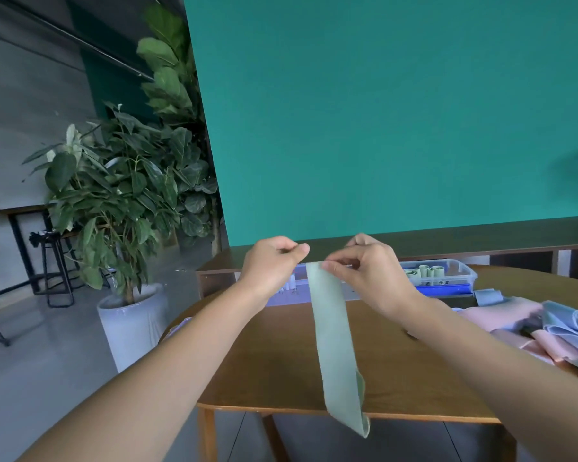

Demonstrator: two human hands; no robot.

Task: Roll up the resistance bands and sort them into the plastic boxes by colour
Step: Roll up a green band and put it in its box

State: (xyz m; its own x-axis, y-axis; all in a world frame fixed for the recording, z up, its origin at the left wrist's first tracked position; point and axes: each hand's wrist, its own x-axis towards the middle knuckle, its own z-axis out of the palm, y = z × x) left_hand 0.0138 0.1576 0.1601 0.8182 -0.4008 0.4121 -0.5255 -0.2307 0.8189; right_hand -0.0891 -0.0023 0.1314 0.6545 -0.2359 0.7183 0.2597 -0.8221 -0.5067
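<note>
1. Both hands are up in front of the person, over the tabletop [281,358]. The right hand [364,271] is pinching the top end of a pale green band [334,345] between thumb and fingertips

2. The left hand [271,261] is curled up with the thumb against the fingers, right beside the band's top corner. Can't honestly tell whether it has an edge of the band pinched or is just closed next to it

3. The green band hangs straight down from the right hand, and its bottom end droops past the near edge of the tabletop with a little fold at the tip. Not rolled at all yet

4. So my guess is we're at the very start of the roll: top end held, first turn about to be made

5. Next move probably wants both hands tucking that top edge over tightly and winding down while keeping the sides lined up, otherwise it'll come out cone-shaped

6. Where it should go: the clear plastic box [461,271] behind the right hand already holds green rolls [424,271], so that looks like the one

7. Off to the right there's a heap of pink bands [501,318] and blue bands [568,323], still loose, so plenty left to do
</note>
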